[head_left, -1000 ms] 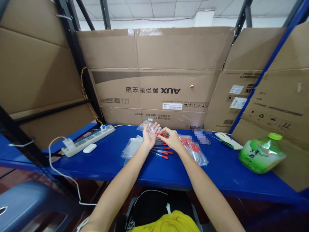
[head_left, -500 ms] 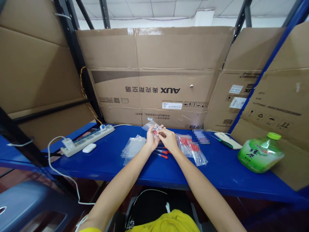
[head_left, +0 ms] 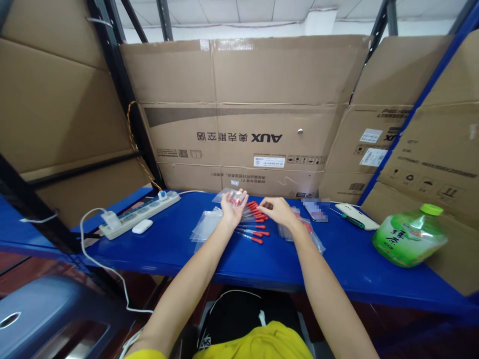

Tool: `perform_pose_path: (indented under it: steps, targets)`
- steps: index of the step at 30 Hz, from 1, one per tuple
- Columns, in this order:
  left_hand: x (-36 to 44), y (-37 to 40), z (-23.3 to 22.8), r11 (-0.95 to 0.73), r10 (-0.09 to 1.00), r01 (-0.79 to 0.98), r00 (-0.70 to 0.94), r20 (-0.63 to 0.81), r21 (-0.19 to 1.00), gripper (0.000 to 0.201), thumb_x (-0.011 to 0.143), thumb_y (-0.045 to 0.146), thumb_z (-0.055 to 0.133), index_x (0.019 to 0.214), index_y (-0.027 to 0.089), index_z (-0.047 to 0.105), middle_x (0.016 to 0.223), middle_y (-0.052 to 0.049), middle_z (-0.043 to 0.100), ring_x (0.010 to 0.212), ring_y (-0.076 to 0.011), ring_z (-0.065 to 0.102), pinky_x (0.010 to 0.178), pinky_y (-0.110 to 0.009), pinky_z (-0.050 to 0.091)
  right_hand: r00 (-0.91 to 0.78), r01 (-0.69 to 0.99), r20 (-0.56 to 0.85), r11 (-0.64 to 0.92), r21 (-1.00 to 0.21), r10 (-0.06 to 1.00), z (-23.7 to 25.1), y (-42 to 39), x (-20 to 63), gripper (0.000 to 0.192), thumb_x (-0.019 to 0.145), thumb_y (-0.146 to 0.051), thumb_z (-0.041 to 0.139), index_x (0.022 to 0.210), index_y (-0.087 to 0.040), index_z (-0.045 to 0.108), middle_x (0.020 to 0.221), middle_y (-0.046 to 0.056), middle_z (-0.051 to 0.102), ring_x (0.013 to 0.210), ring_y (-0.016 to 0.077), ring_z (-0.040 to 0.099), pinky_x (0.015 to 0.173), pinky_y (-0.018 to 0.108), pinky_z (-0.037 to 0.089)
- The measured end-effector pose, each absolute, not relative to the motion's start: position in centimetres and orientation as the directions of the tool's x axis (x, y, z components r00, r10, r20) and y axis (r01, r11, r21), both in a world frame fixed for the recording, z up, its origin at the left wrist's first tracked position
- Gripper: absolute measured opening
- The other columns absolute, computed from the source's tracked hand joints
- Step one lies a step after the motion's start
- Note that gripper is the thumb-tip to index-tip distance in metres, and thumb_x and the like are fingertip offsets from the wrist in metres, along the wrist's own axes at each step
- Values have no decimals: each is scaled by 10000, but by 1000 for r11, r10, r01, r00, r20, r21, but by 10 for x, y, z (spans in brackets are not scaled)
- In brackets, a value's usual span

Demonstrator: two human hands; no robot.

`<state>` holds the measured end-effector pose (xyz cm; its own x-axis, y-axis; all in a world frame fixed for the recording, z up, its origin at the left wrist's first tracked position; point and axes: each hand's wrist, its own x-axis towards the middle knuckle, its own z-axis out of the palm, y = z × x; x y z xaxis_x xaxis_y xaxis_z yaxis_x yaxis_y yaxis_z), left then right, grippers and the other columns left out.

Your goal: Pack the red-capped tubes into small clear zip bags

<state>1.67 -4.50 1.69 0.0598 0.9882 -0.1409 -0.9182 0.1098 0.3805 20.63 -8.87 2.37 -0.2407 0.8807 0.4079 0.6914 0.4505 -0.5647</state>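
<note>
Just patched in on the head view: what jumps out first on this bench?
The two bare hands at the middle of the blue shelf top: the left hand holds a small clear plastic bag, and the right hand is over a row of thin red-tipped sticks. Far right lies a green plastic bottle on its side; at left is a white power strip.

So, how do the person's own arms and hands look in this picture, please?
Both forearms are bare, with no sleeves, gloves, watch or rings visible. The left hand and right hand are bare too. A yellow garment shows at the bottom edge, below the arms.
</note>
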Motion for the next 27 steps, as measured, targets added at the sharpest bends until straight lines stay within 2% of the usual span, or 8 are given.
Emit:
perform_pose_path:
  steps: [3, 7, 11, 13, 16, 21, 24, 27]
  targets:
    - [13, -43, 18, 92, 984, -928, 30, -176, 361, 212, 920, 268, 507, 1078, 185, 622, 1010, -121, 740, 1010, -249, 748, 900, -394, 601, -338, 693, 159, 360, -625, 928, 21, -90, 224, 240, 791, -442, 764, 809, -203, 777, 762, 24, 766, 686, 171, 661, 623, 257, 447]
    - [12, -42, 19, 83, 985, -931, 21, -173, 357, 200, 933, 289, 495, 1055, 181, 610, 1038, -132, 737, 1030, -258, 745, 896, -394, 607, -440, 653, -133, 214, -726, 888, 15, -93, 232, 227, 623, -372, 855, 772, -216, 783, 741, 9, 768, 671, 171, 664, 590, 249, 461]
    - [11, -42, 19, 76, 986, -932, 17, -166, 354, 228, 942, 302, 471, 1065, 169, 610, 1030, -131, 734, 1038, -256, 742, 912, -393, 603, -423, 710, -277, 125, -693, 863, 13, -94, 229, 185, 557, -270, 835, 723, -218, 772, 670, -5, 737, 605, 158, 618, 532, 245, 444]
    - [11, -42, 19, 70, 988, -935, 17, -153, 347, 257, 940, 320, 467, 1079, 163, 617, 1032, -136, 733, 1049, -261, 739, 920, -397, 602, -454, 670, -214, 173, -722, 865, 14, -94, 227, 138, 591, -249, 786, 720, -209, 756, 679, -2, 736, 604, 152, 615, 543, 244, 451]
    - [9, -42, 20, 63, 991, -941, 19, -132, 332, 292, 936, 351, 466, 1085, 161, 630, 1031, -140, 733, 1065, -266, 733, 918, -393, 604, -448, 549, 44, 314, -774, 893, 21, -94, 224, 132, 676, -266, 715, 787, -195, 721, 748, 5, 739, 674, 154, 642, 623, 250, 490]
    - [7, -39, 21, 31, 989, -948, -17, -148, 315, 263, 948, 356, 459, 1046, 170, 617, 1042, -134, 737, 1077, -272, 731, 908, -391, 610, -215, 462, 494, 534, -708, 842, 38, -99, 216, 130, 793, -294, 634, 874, -193, 645, 814, 14, 713, 748, 156, 645, 738, 275, 505]
    - [6, -38, 21, 10, 988, -950, -38, -148, 313, 272, 955, 360, 454, 1044, 156, 610, 1030, -135, 732, 1081, -275, 731, 911, -395, 611, -116, 448, 604, 584, -677, 789, 42, -102, 212, 126, 820, -315, 641, 873, -204, 612, 796, 8, 704, 701, 150, 625, 705, 273, 487]
    - [6, -38, 21, 12, 989, -948, -36, -145, 317, 274, 961, 360, 446, 1030, 155, 614, 1010, -129, 734, 1063, -268, 736, 905, -387, 613, -111, 428, 628, 607, -669, 770, 39, -101, 209, 128, 820, -317, 657, 873, -212, 608, 783, 0, 705, 670, 150, 617, 646, 260, 464]
